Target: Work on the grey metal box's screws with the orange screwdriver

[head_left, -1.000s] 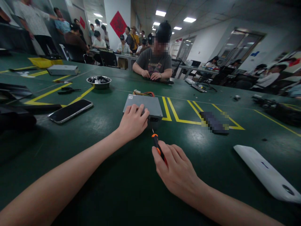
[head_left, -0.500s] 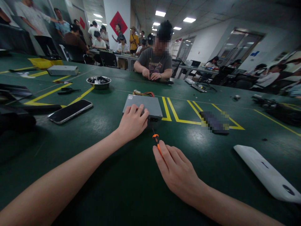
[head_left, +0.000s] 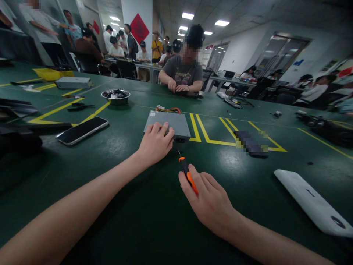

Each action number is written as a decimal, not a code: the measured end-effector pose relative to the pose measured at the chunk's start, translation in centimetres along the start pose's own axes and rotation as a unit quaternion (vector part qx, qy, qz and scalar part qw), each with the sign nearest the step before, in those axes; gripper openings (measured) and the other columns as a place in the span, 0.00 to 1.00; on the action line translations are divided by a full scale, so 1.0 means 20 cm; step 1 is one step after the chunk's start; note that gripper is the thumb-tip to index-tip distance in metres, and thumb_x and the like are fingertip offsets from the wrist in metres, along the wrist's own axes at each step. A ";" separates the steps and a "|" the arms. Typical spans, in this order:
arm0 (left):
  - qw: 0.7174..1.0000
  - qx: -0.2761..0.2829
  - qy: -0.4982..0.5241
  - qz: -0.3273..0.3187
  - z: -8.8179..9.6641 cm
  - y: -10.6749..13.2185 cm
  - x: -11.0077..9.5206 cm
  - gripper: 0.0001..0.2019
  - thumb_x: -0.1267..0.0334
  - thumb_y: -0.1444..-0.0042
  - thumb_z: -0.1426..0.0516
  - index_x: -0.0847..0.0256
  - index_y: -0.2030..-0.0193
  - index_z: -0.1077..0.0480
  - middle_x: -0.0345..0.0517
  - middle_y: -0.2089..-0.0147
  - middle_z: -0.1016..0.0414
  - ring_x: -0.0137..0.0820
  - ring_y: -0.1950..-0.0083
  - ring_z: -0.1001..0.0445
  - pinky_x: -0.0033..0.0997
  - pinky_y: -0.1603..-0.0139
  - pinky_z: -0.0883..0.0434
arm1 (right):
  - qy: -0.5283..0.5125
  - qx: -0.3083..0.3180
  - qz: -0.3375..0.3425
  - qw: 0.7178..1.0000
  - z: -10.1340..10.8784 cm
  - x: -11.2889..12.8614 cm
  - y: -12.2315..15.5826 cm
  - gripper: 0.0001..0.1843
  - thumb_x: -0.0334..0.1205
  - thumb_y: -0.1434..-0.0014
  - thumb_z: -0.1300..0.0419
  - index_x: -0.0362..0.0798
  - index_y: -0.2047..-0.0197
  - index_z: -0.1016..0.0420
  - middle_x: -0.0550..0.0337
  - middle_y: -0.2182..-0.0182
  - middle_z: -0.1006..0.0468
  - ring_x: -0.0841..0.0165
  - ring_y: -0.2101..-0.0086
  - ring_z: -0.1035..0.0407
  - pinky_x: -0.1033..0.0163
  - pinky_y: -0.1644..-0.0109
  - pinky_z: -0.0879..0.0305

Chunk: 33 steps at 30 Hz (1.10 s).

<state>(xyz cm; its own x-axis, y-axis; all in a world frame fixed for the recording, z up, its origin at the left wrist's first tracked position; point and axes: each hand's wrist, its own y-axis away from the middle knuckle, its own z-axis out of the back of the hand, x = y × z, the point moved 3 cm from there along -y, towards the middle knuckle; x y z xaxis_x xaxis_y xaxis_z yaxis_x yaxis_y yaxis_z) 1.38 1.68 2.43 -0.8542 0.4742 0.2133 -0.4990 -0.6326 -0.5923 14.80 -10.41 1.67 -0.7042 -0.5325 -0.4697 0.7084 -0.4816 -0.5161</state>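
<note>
A grey computer power supply (head_left: 176, 123) lies on the green table, with coloured cables (head_left: 168, 109) coming out at its far side. My left hand (head_left: 157, 141) grips its near left part, the fingers bent over the top; the thumb is hidden. My right hand (head_left: 208, 195) is closed around the orange and black handle of a screwdriver (head_left: 184, 167). The thin shaft points up and away, toward the near side of the power supply under the socket. Whether the tip touches a screw there I cannot tell.
A phone (head_left: 84, 130) and a metal bowl of dark parts (head_left: 116, 96) lie to the left. On the right are a blurred dark phone-like object (head_left: 252, 142) and a white elongated device (head_left: 311, 200). Across the table sits a person (head_left: 183, 70) handling something dark.
The screwdriver handle has turned in my right hand, and more of its orange side shows. My left hand and the power supply have stayed in place.
</note>
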 end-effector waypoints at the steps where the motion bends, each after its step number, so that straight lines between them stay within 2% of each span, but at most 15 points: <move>1: 1.000 0.000 0.000 0.000 0.00 0.00 0.00 0.16 0.62 0.43 0.53 0.62 0.50 0.36 0.57 0.45 0.35 0.46 0.51 0.37 0.47 0.56 0.39 | -0.002 0.001 -0.006 1.000 0.00 -0.01 0.00 0.15 0.26 0.43 0.52 0.40 0.54 0.32 0.42 0.61 0.27 0.66 0.66 0.31 0.60 0.61 0.36; 6: 1.000 0.002 -0.004 -0.001 0.00 0.00 0.00 0.16 0.62 0.43 0.53 0.63 0.50 0.36 0.57 0.45 0.35 0.46 0.52 0.37 0.47 0.56 0.39 | -0.024 0.025 -0.038 0.999 -0.02 0.00 0.01 0.16 0.26 0.44 0.51 0.40 0.53 0.33 0.41 0.58 0.29 0.61 0.60 0.32 0.56 0.58 0.36; 10: 1.000 0.008 -0.016 -0.002 0.00 0.00 0.00 0.16 0.61 0.43 0.54 0.64 0.50 0.37 0.57 0.45 0.36 0.46 0.51 0.37 0.46 0.56 0.39 | -0.016 0.005 -0.013 1.000 0.00 0.00 0.01 0.16 0.24 0.44 0.53 0.35 0.53 0.33 0.40 0.59 0.29 0.64 0.63 0.31 0.59 0.59 0.36; 14: 1.000 0.005 -0.010 0.003 0.00 0.00 0.00 0.16 0.61 0.43 0.54 0.62 0.49 0.37 0.56 0.45 0.36 0.45 0.51 0.37 0.46 0.56 0.39 | -0.007 0.013 -0.021 1.000 0.00 -0.03 0.01 0.13 0.32 0.42 0.48 0.39 0.54 0.33 0.46 0.65 0.27 0.65 0.68 0.32 0.59 0.64 0.36; 16: 1.000 0.004 -0.008 0.005 -0.01 0.00 0.00 0.16 0.61 0.42 0.54 0.62 0.49 0.37 0.56 0.45 0.36 0.45 0.51 0.37 0.46 0.56 0.39 | -0.007 0.018 -0.037 0.999 -0.01 -0.03 0.01 0.13 0.35 0.41 0.49 0.40 0.54 0.33 0.45 0.63 0.27 0.65 0.68 0.32 0.58 0.64 0.36; 20: 1.000 -0.001 -0.017 0.008 -0.01 0.00 0.00 0.16 0.60 0.42 0.54 0.61 0.50 0.37 0.55 0.45 0.36 0.44 0.51 0.37 0.45 0.56 0.39 | -0.006 0.013 -0.041 0.999 -0.01 -0.02 0.01 0.15 0.27 0.43 0.53 0.36 0.53 0.34 0.39 0.57 0.30 0.61 0.61 0.33 0.57 0.59 0.37; 22: 1.000 -0.006 -0.022 0.008 -0.01 0.00 0.00 0.15 0.60 0.43 0.54 0.60 0.50 0.37 0.54 0.46 0.36 0.44 0.52 0.37 0.45 0.57 0.39 | -0.008 0.009 -0.030 0.999 -0.01 -0.02 0.01 0.16 0.25 0.43 0.53 0.35 0.52 0.35 0.40 0.59 0.29 0.63 0.62 0.32 0.58 0.59 0.37; 26: 1.000 -0.001 -0.023 0.011 0.00 0.00 0.00 0.16 0.60 0.43 0.54 0.61 0.50 0.37 0.55 0.49 0.34 0.45 0.53 0.38 0.45 0.59 0.40 | -0.018 0.003 -0.036 0.999 0.00 -0.03 0.01 0.14 0.35 0.40 0.51 0.37 0.54 0.33 0.48 0.67 0.27 0.67 0.71 0.34 0.61 0.66 0.38; 28: 1.000 0.006 -0.023 0.010 0.00 0.00 0.00 0.16 0.59 0.42 0.54 0.61 0.50 0.37 0.55 0.49 0.34 0.45 0.53 0.38 0.45 0.59 0.40 | -0.024 0.018 -0.046 0.998 -0.01 -0.03 0.01 0.15 0.39 0.39 0.51 0.38 0.54 0.33 0.47 0.66 0.28 0.66 0.70 0.34 0.60 0.66 0.37; 30: 1.000 0.011 -0.024 0.008 0.00 0.00 0.00 0.17 0.59 0.42 0.55 0.62 0.50 0.37 0.55 0.49 0.34 0.46 0.53 0.38 0.45 0.58 0.40 | -0.026 0.036 -0.054 0.998 -0.02 -0.02 0.01 0.16 0.37 0.40 0.51 0.37 0.53 0.34 0.43 0.60 0.29 0.62 0.65 0.33 0.58 0.62 0.37; 33: 1.000 0.010 -0.024 0.007 -0.01 0.00 0.00 0.16 0.60 0.42 0.55 0.62 0.50 0.37 0.55 0.49 0.34 0.46 0.53 0.39 0.45 0.58 0.40 | -0.026 0.024 -0.034 0.999 -0.02 -0.01 0.01 0.17 0.28 0.43 0.52 0.35 0.51 0.35 0.40 0.57 0.30 0.60 0.59 0.34 0.57 0.58 0.37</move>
<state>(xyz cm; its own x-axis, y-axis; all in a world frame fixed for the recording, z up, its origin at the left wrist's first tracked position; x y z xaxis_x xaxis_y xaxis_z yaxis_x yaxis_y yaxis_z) 1.43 1.77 2.34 -0.8665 0.4365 0.2421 -0.4900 -0.6516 -0.5791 15.13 -10.20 1.37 -0.7486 -0.5321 -0.3955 0.6608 -0.5501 -0.5106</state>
